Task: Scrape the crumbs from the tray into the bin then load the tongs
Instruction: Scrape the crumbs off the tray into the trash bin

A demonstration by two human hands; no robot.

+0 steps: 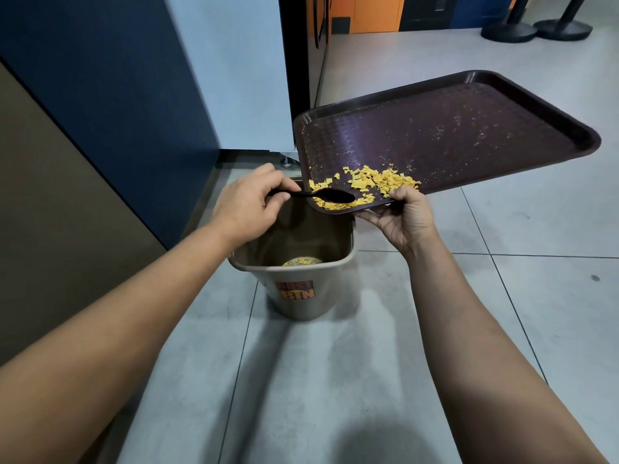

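Our right hand [400, 219] grips the near edge of the dark brown plastic tray [445, 135], tipped over the open grey bin [301, 289]. Our left hand [248, 205] pinches a black spoon [321, 195] among yellow crumbs [378, 180] at the tray's low corner. Bare floor [335, 380] lies all around. We can't see any tongs.

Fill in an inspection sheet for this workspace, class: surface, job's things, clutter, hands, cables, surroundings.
Surface: grey tiled floor.
Job's things: brown tray tilted over the bin; yellow crumbs heaped at its low edge; tongs not seen.
Clutter: nothing seen.
Hands: left hand holds a black spoon on the crumbs; right hand grips the tray's low edge.
Cables: nothing seen.
Surroundings: blue wall panel, black post bases.
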